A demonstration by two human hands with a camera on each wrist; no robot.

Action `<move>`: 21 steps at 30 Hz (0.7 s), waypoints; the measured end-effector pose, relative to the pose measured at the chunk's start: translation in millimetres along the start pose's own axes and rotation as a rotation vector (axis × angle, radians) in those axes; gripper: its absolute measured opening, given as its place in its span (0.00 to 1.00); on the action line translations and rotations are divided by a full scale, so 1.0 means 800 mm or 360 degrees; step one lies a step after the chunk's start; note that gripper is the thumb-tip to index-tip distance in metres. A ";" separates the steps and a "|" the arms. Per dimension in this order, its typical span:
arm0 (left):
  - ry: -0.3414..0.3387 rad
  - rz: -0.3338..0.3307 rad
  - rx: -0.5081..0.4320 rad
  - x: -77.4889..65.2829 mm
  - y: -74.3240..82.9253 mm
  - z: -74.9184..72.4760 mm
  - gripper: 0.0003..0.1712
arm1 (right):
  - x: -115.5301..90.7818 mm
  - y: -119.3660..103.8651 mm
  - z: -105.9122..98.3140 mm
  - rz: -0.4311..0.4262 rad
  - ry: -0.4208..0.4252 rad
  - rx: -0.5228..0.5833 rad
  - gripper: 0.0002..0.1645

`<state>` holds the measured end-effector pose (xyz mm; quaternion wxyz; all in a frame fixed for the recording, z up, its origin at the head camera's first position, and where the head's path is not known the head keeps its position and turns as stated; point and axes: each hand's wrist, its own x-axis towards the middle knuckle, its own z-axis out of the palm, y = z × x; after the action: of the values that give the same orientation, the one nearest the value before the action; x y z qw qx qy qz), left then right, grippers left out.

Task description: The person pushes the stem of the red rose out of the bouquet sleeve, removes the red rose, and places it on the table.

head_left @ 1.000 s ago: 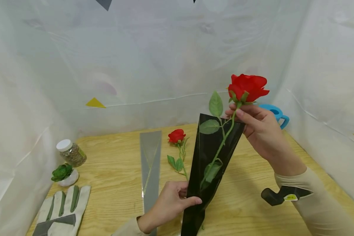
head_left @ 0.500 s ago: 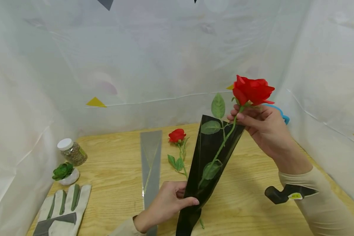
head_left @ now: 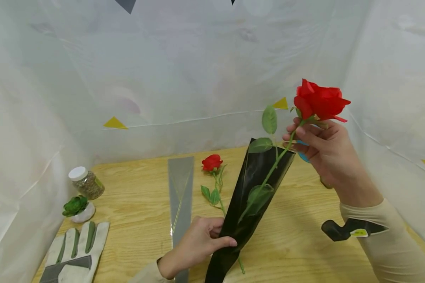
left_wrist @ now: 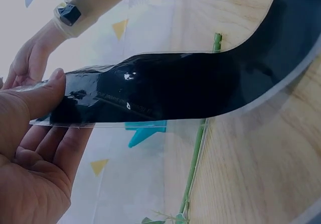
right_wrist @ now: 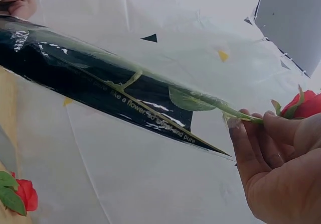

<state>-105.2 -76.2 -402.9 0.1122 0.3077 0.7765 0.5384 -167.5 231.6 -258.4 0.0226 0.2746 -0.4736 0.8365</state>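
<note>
My right hand (head_left: 331,155) pinches a red rose (head_left: 320,100) by its green stem, just below the bloom. Its lower stem and a leaf lie inside a black flower sleeve (head_left: 248,181) with a clear front, tilted up to the right. Gold lettering on the sleeve (right_wrist: 125,96) shows in the right wrist view. Lower down, my left hand (head_left: 203,239) grips the sleeve, thumb across the front and fingers behind. In the left wrist view the sleeve's narrow end (left_wrist: 281,38) bends away over the wood. A second red rose (head_left: 212,162) lies on the table, its stem passing behind the sleeve.
A flat grey sleeve (head_left: 182,188) lies left of the second rose. At the table's left are a white-lidded jar (head_left: 88,184), a potted succulent (head_left: 76,206) and work gloves (head_left: 74,253). Something blue (head_left: 302,151) is mostly hidden behind my right hand. White sheeting (head_left: 184,78) encloses the table.
My right hand and the rose have moved right and slightly up, drawing more stem past the sleeve's mouth. The sleeve has tilted further right, and more of the second rose's stem end shows below it.
</note>
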 end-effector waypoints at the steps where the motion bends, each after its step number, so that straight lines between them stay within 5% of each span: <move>1: -0.0005 0.0007 0.0001 0.000 0.000 0.000 0.31 | 0.000 -0.002 -0.001 -0.0014 -0.0006 0.0006 0.17; 7: -0.0004 0.0051 0.0014 -0.001 0.001 -0.003 0.33 | 0.002 -0.014 -0.007 -0.0082 -0.0004 0.0122 0.17; 21: -0.0049 0.0220 0.0098 -0.007 -0.012 -0.005 0.30 | 0.013 -0.057 -0.033 -0.0282 0.0348 0.0217 0.17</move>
<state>-105.7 -84.6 -410.7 0.0772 0.3722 0.7677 0.5158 -174.5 275.5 -228.5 0.1291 0.2235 -0.3843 0.8864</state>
